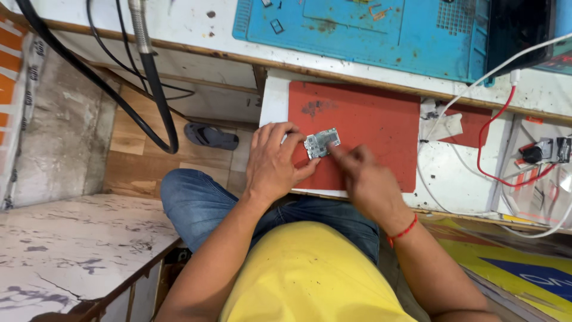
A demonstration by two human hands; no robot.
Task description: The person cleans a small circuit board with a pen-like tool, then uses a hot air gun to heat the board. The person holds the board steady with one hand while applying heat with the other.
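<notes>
The left hand [275,160] lies on the near edge of a red mat [369,125], its fingers curled around a small circuit board [322,144]; the right hand [368,182] reaches in from the right, fingertips touching the board's lower right corner; a red thread [403,231] circles that wrist; a blue mat [381,30] lies further back on the bench; a red wire [488,143] and white cable [476,83] trail at the right; a sandal [211,136] sits on the floor below.

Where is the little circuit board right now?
In the head view, the small circuit board sits near the middle, over the red mat, held between the left hand and the right hand.
</notes>
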